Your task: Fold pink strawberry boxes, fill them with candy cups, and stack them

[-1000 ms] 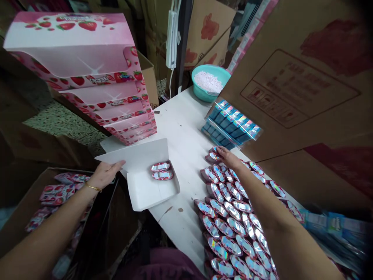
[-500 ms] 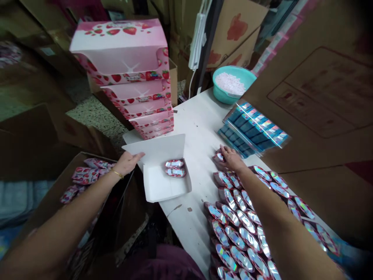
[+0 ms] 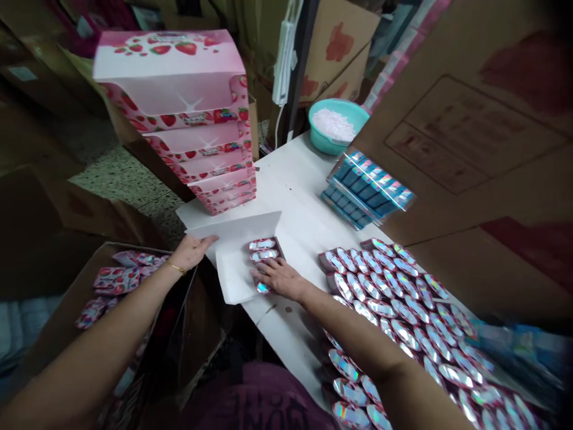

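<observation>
An open white cardboard box [image 3: 231,278] sits at the table's left edge, its lid [image 3: 250,223] raised at the back. My left hand [image 3: 191,251] grips the lid's left end, thumb on the inner side. Inside the box, along its right side, stand small oval-topped packs [image 3: 263,255] with shiny silvery tops and red-pink sides. My right hand [image 3: 278,278] is in the box's front right part, fingers closed over another such pack [image 3: 262,288], which they partly cover. Many matching packs [image 3: 398,280] stand in close rows on the table to the right.
Strawberry-printed boxes [image 3: 179,95] are stacked tall behind the box. A turquoise basin [image 3: 326,143] of white bits and blue packs in clear wrap [image 3: 367,185] stand farther back. A big carton [image 3: 447,155] borders the right. Lower left, an open carton holds strawberry-patterned packs [image 3: 117,279].
My right hand has moved left from the rows of packs into the white box, bringing a pack. My left hand stays on the lid. The view has shifted slightly.
</observation>
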Motion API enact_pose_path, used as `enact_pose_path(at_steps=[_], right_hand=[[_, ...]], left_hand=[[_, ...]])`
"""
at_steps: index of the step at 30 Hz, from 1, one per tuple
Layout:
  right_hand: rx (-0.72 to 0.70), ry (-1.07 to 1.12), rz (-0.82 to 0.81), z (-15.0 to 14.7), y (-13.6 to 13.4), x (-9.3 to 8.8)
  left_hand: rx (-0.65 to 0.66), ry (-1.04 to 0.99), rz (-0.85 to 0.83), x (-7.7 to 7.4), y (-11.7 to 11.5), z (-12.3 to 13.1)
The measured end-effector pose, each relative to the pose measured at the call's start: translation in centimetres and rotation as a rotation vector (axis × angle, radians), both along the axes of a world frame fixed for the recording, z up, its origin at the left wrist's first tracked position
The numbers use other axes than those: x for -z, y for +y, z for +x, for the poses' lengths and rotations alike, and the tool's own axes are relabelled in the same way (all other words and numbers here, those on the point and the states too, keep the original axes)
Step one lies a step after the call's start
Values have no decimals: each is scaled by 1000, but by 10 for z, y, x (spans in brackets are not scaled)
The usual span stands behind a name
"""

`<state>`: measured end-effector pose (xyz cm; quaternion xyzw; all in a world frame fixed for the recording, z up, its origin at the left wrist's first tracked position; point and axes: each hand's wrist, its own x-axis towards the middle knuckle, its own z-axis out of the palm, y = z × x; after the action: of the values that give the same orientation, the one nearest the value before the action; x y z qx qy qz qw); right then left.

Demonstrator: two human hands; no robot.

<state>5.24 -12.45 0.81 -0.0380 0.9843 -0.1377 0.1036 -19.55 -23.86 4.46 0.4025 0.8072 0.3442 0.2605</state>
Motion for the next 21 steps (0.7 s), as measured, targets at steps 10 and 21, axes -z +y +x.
enact_pose_path(at_steps=[10, 21], right_hand=[[1025, -186, 406, 123, 77, 33], [701, -108, 275, 96, 88, 40]], left_hand=[[-38, -1, -19, -7, 2, 5], [-155, -55, -40, 1, 0, 2]])
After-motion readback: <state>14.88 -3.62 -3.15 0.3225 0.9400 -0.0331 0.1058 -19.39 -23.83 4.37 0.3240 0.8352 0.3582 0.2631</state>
